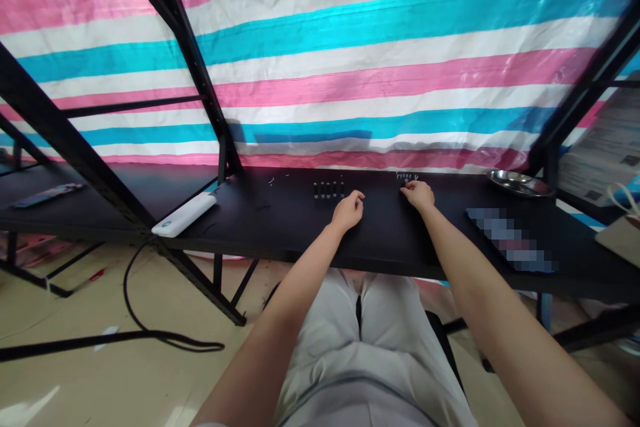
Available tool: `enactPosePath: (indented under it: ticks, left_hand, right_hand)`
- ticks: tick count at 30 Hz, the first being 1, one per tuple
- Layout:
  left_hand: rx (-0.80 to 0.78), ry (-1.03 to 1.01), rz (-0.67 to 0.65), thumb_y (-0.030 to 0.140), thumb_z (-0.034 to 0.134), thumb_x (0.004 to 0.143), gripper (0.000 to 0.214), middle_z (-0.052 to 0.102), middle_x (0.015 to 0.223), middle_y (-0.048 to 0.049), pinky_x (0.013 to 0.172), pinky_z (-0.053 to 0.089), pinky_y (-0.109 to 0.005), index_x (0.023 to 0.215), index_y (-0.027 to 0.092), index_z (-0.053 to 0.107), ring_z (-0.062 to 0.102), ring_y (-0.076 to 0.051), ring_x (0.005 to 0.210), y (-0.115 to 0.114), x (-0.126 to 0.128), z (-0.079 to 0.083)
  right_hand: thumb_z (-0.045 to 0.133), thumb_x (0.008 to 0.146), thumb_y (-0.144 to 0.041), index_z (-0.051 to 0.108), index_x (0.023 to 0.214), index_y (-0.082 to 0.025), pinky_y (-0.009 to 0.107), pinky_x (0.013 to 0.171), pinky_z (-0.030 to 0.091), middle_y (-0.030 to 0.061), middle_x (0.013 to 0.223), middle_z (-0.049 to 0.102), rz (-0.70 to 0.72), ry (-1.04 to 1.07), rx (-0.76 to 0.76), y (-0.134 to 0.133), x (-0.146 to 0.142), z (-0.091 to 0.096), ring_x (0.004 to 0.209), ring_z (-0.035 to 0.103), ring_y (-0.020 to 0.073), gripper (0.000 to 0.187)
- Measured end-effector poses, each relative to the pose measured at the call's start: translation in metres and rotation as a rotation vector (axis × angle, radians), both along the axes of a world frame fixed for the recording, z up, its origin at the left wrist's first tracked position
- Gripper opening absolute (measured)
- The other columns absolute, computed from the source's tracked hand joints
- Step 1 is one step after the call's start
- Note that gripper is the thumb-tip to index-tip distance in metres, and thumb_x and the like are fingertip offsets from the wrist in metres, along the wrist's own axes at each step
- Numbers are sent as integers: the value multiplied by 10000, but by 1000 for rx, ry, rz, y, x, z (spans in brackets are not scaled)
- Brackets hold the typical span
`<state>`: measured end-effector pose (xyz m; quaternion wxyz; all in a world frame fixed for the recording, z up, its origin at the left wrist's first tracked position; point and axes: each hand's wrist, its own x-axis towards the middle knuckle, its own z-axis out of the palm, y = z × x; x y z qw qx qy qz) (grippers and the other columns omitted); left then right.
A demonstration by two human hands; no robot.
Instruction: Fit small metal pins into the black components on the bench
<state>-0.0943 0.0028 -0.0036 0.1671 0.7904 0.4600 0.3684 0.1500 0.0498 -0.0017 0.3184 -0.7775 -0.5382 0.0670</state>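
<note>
My left hand [349, 210] hovers at or rests on the black table, fingers curled together; whatever they may hold is hidden. Just to its left stand several small dark pieces with pale ends [329, 190], lined up in a row. My right hand [419, 195] pinches at the near side of a cluster of small silvery pieces [406, 176]. Its fingertips cover what is between them, and the pieces are too small to name.
On the black table [280, 227], a shiny metal dish [521, 183] and a blurred flat packet [510, 240] lie right. A white elongated case [185, 215] sits left, beside a black metal frame [197, 73]. Small white scraps [271, 181] lie toward the back. A striped sheet [375, 33] hangs behind.
</note>
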Motion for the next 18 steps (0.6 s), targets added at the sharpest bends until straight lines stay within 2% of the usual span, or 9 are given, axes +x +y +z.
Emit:
enactPosePath:
  ticks: [4,7,13,18]
  left_hand:
    - [-1,5,-2,119,462,799,244,648,800,7,706,438,-236,1009,210,547,580,-120,705,0,0,0]
    - [7,-2,-9,119,460,801,239,649,801,3,713,440,-239,1005,205,550,583,-123,714,2,0,-1]
    - [3,10,-7,126,457,803,228,649,795,7,710,435,-237,996,205,548,583,-122,710,2,0,-1]
    - [-7,20,2,127,460,802,230,651,799,7,680,429,-231,997,206,553,570,-116,675,2,0,-1]
  right_hand:
    - [620,734,-346,696,888,-197,286,766,455,84,927,686,-4,-13,-30,5,4,-1,885,622,199,227]
    - [620,740,-334,693,893,-173,278,765,457,91,899,683,44,-20,-62,11,10,-4,862,626,190,234]
    - [609,742,-211,686,899,-116,261,774,457,111,896,683,87,-30,-123,18,19,-6,869,632,188,199]
    - [629,707,-187,690,835,-108,271,741,469,122,834,680,74,-50,-84,19,19,-6,824,642,201,163]
